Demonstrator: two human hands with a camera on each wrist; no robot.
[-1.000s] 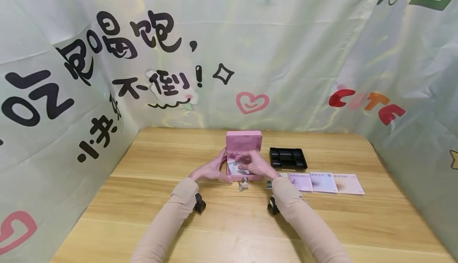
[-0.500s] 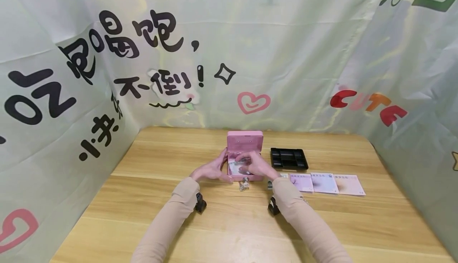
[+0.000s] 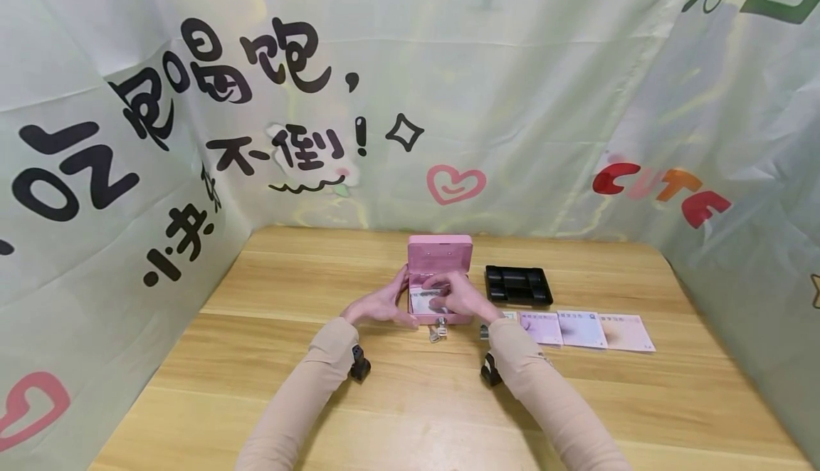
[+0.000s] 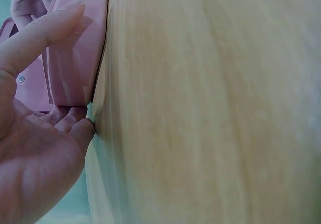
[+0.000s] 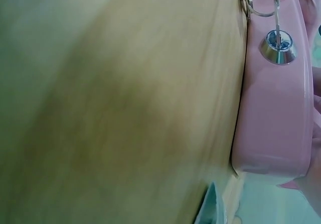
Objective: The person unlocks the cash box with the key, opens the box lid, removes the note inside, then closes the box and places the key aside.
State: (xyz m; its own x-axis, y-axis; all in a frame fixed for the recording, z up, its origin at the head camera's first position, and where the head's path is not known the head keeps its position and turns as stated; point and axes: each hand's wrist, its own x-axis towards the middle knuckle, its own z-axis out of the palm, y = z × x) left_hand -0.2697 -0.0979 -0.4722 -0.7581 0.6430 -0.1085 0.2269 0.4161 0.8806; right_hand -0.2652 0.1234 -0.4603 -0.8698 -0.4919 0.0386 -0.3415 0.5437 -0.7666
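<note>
An open pink cash box (image 3: 439, 252) stands on the table with its lid raised. My left hand (image 3: 382, 304) grips the box's left end; in the left wrist view its thumb lies along the pink front wall (image 4: 77, 58) and the other fingers reach behind the corner. Inside the box lie pale play banknotes (image 3: 421, 302). My right hand (image 3: 464, 296) reaches in over them, pinching a note between thumb and fingers, the fingertips partly hidden. In the right wrist view a key sits in the silver lock (image 5: 279, 47) on the front.
Keys (image 3: 435, 334) hang from the lock in front of the box. To its right sits a black compartment tray (image 3: 517, 286). A row of notes, purple (image 3: 542, 329), blue (image 3: 581, 330) and pink (image 3: 628, 333), lies on the wooden table (image 3: 423, 414). Printed cloth walls stand around it.
The notes in the box lie slightly straighter now, and my right fingers have shifted a little over them. My left hand keeps its hold on the box. The head view has turned slightly left.
</note>
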